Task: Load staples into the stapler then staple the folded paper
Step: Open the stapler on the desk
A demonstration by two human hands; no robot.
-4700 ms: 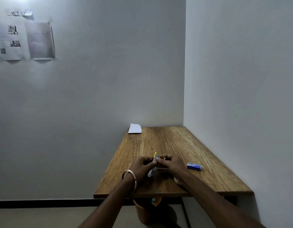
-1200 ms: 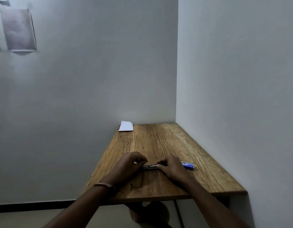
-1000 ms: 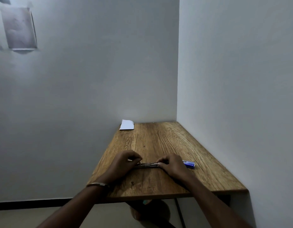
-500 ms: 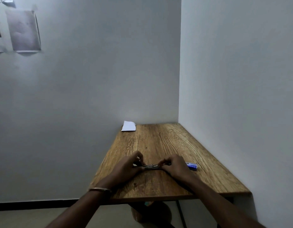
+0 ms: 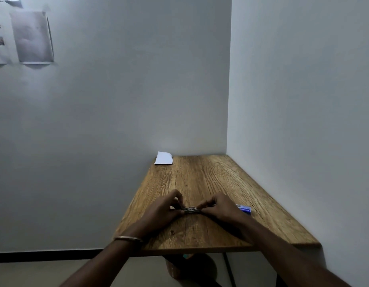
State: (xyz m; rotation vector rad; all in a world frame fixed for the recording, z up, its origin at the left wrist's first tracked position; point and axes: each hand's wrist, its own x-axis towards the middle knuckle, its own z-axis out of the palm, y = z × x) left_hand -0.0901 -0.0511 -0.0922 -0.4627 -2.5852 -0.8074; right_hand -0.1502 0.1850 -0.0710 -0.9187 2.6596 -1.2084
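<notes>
Oak-grained wood makes up the surface (image 5: 210, 179) that we see from above, set into a corner where two pale grey walls meet. Taking the stapler (image 5: 191, 210) as our landmark: it lies flat near the surface's front edge, between our two hands. Our left hand (image 5: 160, 212) has its fingers curled round the stapler's left end, and a thin metal bangle (image 5: 127, 238) circles that wrist, nearer to us than the stapler. Our right hand (image 5: 218, 208) pinches the stapler's right end with bent fingers. Whether staples sit inside it, we cannot tell. Just to the right of the stapler, past our right hand, lies a small blue staple box (image 5: 244, 209). Well beyond the stapler, at the surface's far left corner against the back wall, rests the folded paper (image 5: 163, 158), white and slightly raised at one edge. Far above and to the left of the stapler, printed sheets (image 5: 32, 37) hang on the back wall.
</notes>
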